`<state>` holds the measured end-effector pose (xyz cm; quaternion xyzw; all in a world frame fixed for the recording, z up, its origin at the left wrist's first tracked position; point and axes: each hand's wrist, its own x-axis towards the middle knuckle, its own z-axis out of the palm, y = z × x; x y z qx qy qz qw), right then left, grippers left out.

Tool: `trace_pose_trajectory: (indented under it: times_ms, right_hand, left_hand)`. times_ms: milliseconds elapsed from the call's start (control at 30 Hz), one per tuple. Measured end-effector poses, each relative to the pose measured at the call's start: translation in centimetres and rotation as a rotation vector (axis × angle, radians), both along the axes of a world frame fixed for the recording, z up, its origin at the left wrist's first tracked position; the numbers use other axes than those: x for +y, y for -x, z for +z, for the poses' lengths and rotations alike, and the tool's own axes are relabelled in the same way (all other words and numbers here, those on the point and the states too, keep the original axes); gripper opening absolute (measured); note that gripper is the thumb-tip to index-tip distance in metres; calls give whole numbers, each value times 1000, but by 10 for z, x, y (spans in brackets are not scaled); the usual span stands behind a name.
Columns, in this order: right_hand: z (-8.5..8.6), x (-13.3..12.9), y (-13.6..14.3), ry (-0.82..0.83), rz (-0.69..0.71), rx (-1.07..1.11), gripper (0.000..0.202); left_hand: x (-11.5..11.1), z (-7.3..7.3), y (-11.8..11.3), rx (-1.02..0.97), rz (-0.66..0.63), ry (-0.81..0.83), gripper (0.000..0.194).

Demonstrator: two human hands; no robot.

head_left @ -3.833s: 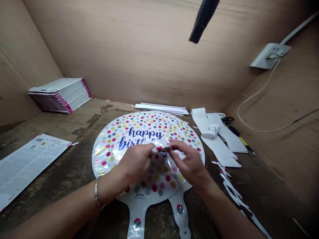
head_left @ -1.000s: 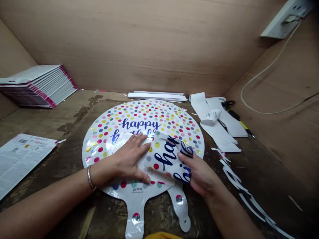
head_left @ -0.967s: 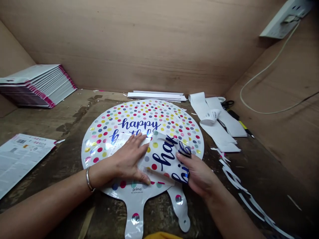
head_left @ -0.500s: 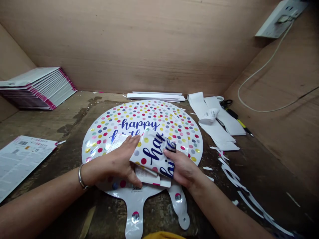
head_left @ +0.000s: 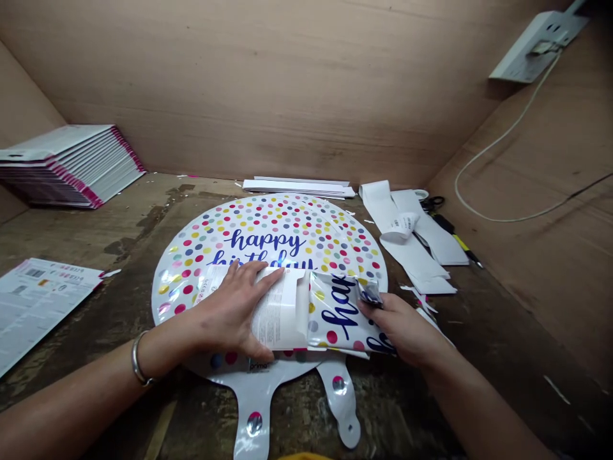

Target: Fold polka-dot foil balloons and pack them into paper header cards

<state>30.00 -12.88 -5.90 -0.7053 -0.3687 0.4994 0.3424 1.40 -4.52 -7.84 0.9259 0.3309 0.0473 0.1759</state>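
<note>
1. Folded foil balloon [head_left: 330, 314], white with coloured dots and dark-blue lettering, lies between the two hands, its left end at the open end of a white printed packet [head_left: 282, 306]; how far inside it reaches, I cannot tell.
2. Right hand [head_left: 405, 326] is clamped on the balloon's right end, thumb on top.
3. Left hand [head_left: 230, 313] is spread over the packet, thumb at the near edge, fingers toward the far edge, well apart from the right hand.
4. Beneath both things lie flat round balloons [head_left: 191, 246] on the bench [head_left: 115, 345], two tails pointing toward the person.
5. Farther out are a printed card [head_left: 43, 313] and stacked packets [head_left: 76, 167] on the left, scissors [head_left: 433, 203] on the right.
</note>
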Motion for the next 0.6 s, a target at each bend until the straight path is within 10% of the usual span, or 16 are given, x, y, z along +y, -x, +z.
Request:
trace_pose_trajectory:
  times_ms: [200, 600]
  right_hand:
    - [8, 7, 4, 8, 153, -266, 9]
    - [4, 13, 7, 6, 117, -52, 32]
  left_hand:
    - [-2, -2, -4, -25, -7, -23, 124]
    - [-4, -6, -1, 9, 69, 36, 123]
